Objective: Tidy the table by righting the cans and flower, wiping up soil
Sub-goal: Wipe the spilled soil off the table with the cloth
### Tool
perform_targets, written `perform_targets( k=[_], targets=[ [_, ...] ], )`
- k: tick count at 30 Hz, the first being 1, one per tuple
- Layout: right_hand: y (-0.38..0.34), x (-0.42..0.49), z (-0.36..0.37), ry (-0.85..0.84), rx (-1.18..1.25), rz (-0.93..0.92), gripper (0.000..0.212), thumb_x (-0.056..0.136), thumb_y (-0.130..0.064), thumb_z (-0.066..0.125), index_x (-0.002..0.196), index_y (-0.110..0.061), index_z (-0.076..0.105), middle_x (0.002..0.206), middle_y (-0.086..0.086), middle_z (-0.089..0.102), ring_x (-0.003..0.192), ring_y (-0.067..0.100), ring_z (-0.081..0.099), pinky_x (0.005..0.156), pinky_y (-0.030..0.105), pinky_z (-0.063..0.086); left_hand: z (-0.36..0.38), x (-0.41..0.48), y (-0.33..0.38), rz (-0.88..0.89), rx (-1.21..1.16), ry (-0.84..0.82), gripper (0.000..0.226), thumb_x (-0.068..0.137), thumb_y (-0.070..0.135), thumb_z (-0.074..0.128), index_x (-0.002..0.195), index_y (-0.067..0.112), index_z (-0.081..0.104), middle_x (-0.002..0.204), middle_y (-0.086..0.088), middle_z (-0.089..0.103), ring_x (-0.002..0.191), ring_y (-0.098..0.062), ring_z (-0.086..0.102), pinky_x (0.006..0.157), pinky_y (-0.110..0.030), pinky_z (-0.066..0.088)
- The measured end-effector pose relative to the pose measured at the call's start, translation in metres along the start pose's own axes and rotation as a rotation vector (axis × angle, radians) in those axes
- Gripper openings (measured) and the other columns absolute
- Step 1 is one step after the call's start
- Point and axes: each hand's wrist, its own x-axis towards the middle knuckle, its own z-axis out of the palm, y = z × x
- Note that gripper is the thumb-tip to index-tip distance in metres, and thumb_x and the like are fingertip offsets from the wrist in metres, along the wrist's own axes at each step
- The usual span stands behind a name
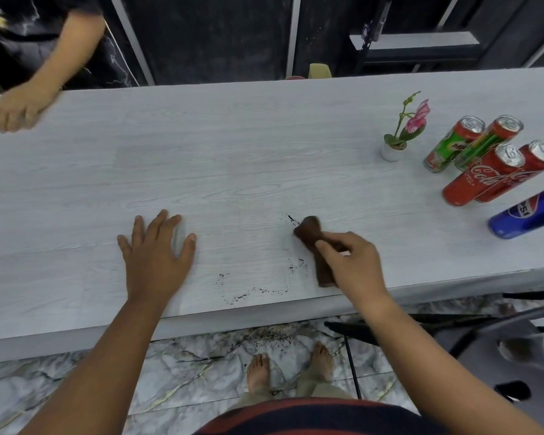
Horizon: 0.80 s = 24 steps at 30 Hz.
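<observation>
Fingers of right hand [352,262] pinching blurred cloth [308,230], left hand [156,255] spread flat, blue can [525,215] cut off

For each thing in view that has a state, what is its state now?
Flower: upright.
Milo cans: both upright.
Coke cans: both upright.
Pepsi can: upright.
Soil: scattered on the table near its front edge.
Cloth: bunched, held on the table.
Right hand: grips the cloth.
Left hand: flat on the table.

Left grip [157,259] flat, splayed, palm down — right grip [352,262] curled, pinching cloth [308,231].
</observation>
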Motion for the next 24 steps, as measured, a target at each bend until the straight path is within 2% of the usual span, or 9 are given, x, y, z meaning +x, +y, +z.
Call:
perform_targets(
  k=[3, 5, 9, 11, 14, 17, 20, 22, 24],
  targets=[
    [0.007, 0.022, -0.042, 0.171, -0.014, 0.028, 0.017, 0.094, -0.022, 0.082, 0.110, -0.026, 0.083, 0.106, -0.009, 0.079, 0.102, 0.010, 0.073, 0.092, 0.028, 0.055, 0.001, 0.001, 0.000, 0.003, -0.002, 0.005, 0.068, 0.106, 0.072, 0.037, 0.159, 0.032, 0.051, 0.176, 0.002, 0.038, 0.168, -0.038, 0.016, 0.131, -0.071, 0.005],
    [0.017, 0.035, -0.067, 0.239, -0.153, 0.044, 0.020, 0.095, -0.025, 0.079, 0.115, -0.023, 0.082, 0.108, -0.007, 0.076, 0.103, 0.013, 0.070, 0.094, 0.032, 0.055, 0.002, 0.001, -0.001, 0.003, -0.001, 0.007, 0.067, 0.106, 0.072, 0.037, 0.159, 0.032, 0.050, 0.176, 0.002, 0.039, 0.168, -0.038, 0.017, 0.131, -0.071, 0.006],
    [0.034, 0.036, -0.072, 0.224, -0.418, 0.040, 0.026, 0.101, -0.024, 0.073, 0.122, -0.012, 0.079, 0.104, 0.000, 0.066, 0.095, 0.018, 0.062, 0.083, 0.029, 0.046, 0.004, 0.002, -0.003, 0.009, 0.001, 0.015, 0.067, 0.106, 0.072, 0.037, 0.158, 0.033, 0.050, 0.175, 0.002, 0.039, 0.168, -0.038, 0.018, 0.130, -0.073, 0.007],
    [0.032, 0.027, -0.053, 0.202, -0.473, -0.049, 0.022, 0.101, -0.021, 0.072, 0.119, -0.010, 0.079, 0.097, 0.000, 0.063, 0.086, 0.017, 0.059, 0.077, 0.029, 0.045, 0.004, 0.002, -0.003, 0.008, 0.003, 0.016, 0.067, 0.106, 0.072, 0.037, 0.158, 0.033, 0.050, 0.175, 0.002, 0.040, 0.168, -0.038, 0.018, 0.131, -0.073, 0.008],
    [0.017, 0.013, -0.018, 0.137, -0.479, -0.152, 0.022, 0.101, -0.019, 0.073, 0.119, -0.009, 0.079, 0.096, 0.002, 0.064, 0.083, 0.020, 0.062, 0.073, 0.031, 0.048, 0.004, 0.002, -0.002, 0.006, 0.012, 0.012, 0.067, 0.106, 0.072, 0.037, 0.158, 0.033, 0.050, 0.175, 0.002, 0.040, 0.168, -0.039, 0.018, 0.130, -0.073, 0.009],
    [0.001, -0.002, 0.016, 0.040, -0.438, -0.222, 0.024, 0.100, -0.019, 0.074, 0.121, -0.010, 0.079, 0.097, -0.004, 0.064, 0.083, 0.014, 0.060, 0.074, 0.025, 0.047, 0.002, 0.002, 0.000, 0.002, 0.011, 0.009, 0.068, 0.105, 0.072, 0.037, 0.158, 0.032, 0.051, 0.175, 0.001, 0.040, 0.168, -0.039, 0.019, 0.130, -0.074, 0.009],
    [-0.011, -0.007, 0.031, -0.066, -0.328, -0.213, 0.023, 0.100, -0.020, 0.075, 0.122, -0.013, 0.079, 0.094, -0.009, 0.063, 0.086, 0.006, 0.059, 0.075, 0.006, 0.042, 0.000, 0.001, 0.002, 0.001, 0.007, 0.007, 0.068, 0.105, 0.071, 0.037, 0.158, 0.031, 0.051, 0.175, 0.001, 0.040, 0.168, -0.039, 0.018, 0.130, -0.074, 0.009],
    [-0.024, 0.002, 0.028, -0.038, -0.273, -0.245, 0.021, 0.099, -0.019, 0.076, 0.119, -0.014, 0.080, 0.094, -0.009, 0.066, 0.085, 0.002, 0.059, 0.077, 0.001, 0.039, -0.001, 0.001, 0.002, -0.001, 0.000, 0.002, 0.068, 0.105, 0.070, 0.037, 0.158, 0.030, 0.051, 0.175, 0.000, 0.039, 0.168, -0.039, 0.017, 0.131, -0.073, 0.007],
    [-0.038, 0.025, 0.020, 0.027, -0.244, -0.292, 0.021, 0.098, -0.018, 0.076, 0.118, -0.017, 0.081, 0.098, -0.008, 0.070, 0.090, 0.001, 0.061, 0.080, 0.001, 0.040, -0.001, 0.001, 0.002, -0.002, -0.009, -0.002, 0.067, 0.106, 0.069, 0.039, 0.158, 0.030, 0.051, 0.176, 0.001, 0.038, 0.168, -0.039, 0.016, 0.131, -0.073, 0.006]
  ],
)
